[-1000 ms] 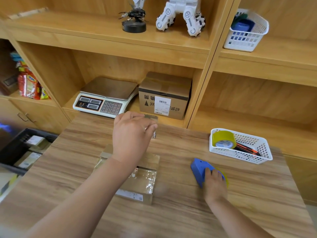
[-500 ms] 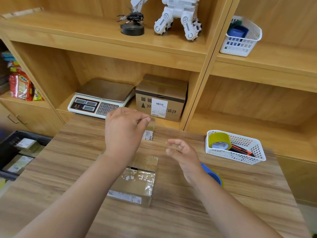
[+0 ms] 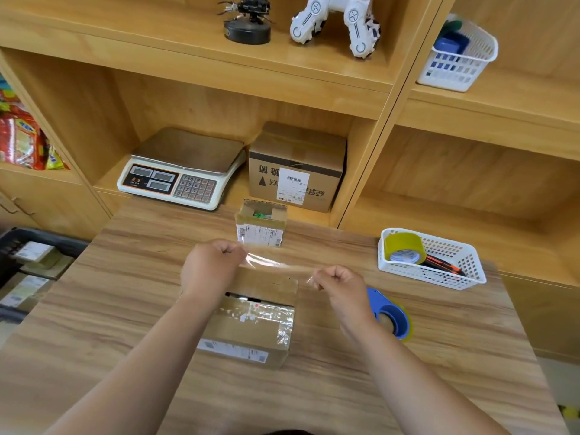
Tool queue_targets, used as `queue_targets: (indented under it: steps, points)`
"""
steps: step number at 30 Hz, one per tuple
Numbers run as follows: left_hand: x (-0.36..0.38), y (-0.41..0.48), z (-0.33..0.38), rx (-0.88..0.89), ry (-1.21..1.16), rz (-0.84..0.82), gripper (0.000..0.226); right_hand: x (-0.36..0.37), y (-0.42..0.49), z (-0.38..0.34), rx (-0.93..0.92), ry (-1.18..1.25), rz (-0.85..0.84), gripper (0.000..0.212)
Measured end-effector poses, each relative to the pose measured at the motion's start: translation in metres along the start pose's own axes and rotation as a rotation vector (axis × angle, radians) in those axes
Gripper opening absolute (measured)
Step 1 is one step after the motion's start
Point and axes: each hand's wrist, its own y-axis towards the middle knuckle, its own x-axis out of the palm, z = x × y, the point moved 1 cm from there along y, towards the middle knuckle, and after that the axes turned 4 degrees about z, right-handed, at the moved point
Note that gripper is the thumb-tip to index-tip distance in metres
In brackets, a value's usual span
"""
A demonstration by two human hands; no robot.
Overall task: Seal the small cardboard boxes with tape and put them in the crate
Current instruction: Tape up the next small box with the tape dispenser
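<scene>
A small cardboard box [image 3: 251, 328] lies on the wooden table [image 3: 125, 309] in front of me, its far flap slightly raised with a dark gap beneath. A clear strip of tape [image 3: 276, 264] is stretched above the box's far edge. My left hand [image 3: 210, 268] pinches its left end and my right hand [image 3: 340, 282] pinches its right end. A second small box [image 3: 261, 224] stands open at the table's far edge. The blue tape dispenser [image 3: 392, 315] lies just right of my right wrist. The black crate [image 3: 28, 268] sits low at the left, holding several boxes.
A white basket [image 3: 439, 265] with a yellow tape roll [image 3: 405, 249] and pens stands at the table's right. On the shelf behind are a scale [image 3: 182, 171] and a larger cardboard box [image 3: 296, 167]. Above are robot models and another white basket [image 3: 458, 54].
My right hand left the blue dispenser and took the free end of the tape. Both hands now hold the strip taut over the box; my left hand came down nearer.
</scene>
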Motion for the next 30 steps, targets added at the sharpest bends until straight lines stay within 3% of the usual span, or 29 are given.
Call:
queue_targets:
  steps: [10, 16, 30]
  points:
    - [0.004, 0.006, -0.028, -0.121, -0.061, -0.018, 0.020, 0.005, 0.011, 0.016, 0.141, -0.236, -0.065, 0.028]
    - [0.003, 0.011, -0.034, -0.100, -0.018, -0.025, 0.022, 0.011, 0.014, 0.025, 0.118, -0.307, -0.065, 0.042]
    - [0.009, 0.010, -0.040, -0.059, 0.177, -0.079, 0.022, 0.010, 0.015, 0.035, 0.077, -0.467, -0.017, 0.036]
